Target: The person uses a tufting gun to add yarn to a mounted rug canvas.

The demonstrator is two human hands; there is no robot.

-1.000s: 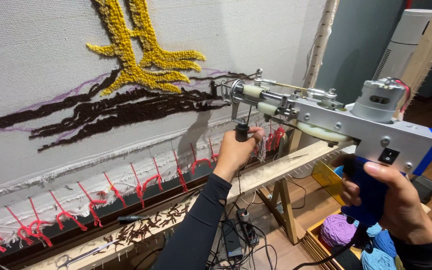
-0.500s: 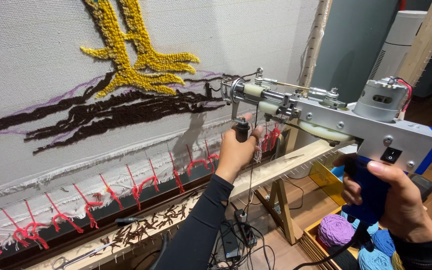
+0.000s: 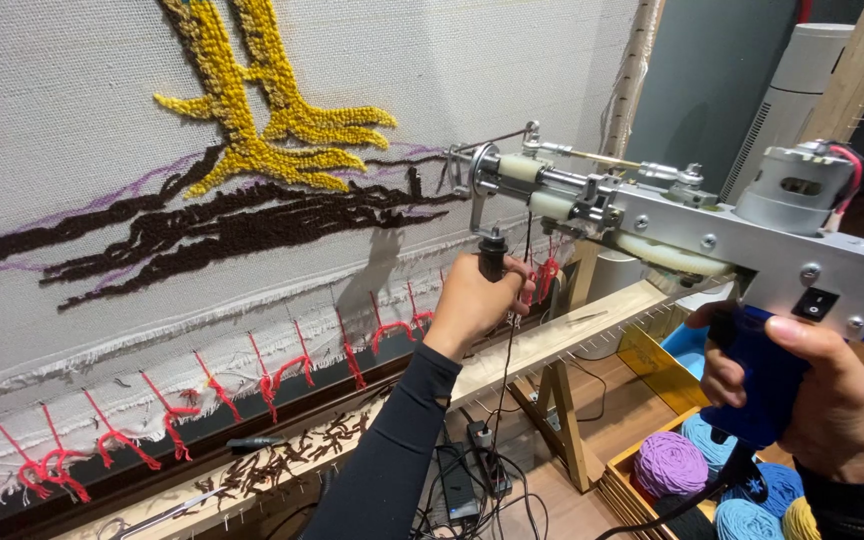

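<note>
A silver tufting gun (image 3: 692, 225) with a blue grip is held up in front of a stretched white cloth (image 3: 102, 300). My right hand (image 3: 812, 385) is wrapped around the blue grip at the lower right. My left hand (image 3: 472, 300) grips the gun's black front handle, close to the cloth. The needle end points at the right tip of a dark brown tufted patch (image 3: 242, 225). Above it sits a yellow tufted shape (image 3: 262, 120). A dark yarn strand hangs down beside my left hand.
Red yarn ties (image 3: 272, 370) lace the cloth to a wooden frame (image 3: 572, 340). Brown yarn scraps lie on the frame's lower ledge. A box of yarn balls (image 3: 672, 465) in purple, blue and yellow sits at the lower right. Cables and a power strip (image 3: 477, 470) lie on the floor.
The view has shifted down and left a little. Both hands keep their grip on the tufting gun, whose needle end stays near the brown patch's right tip.
</note>
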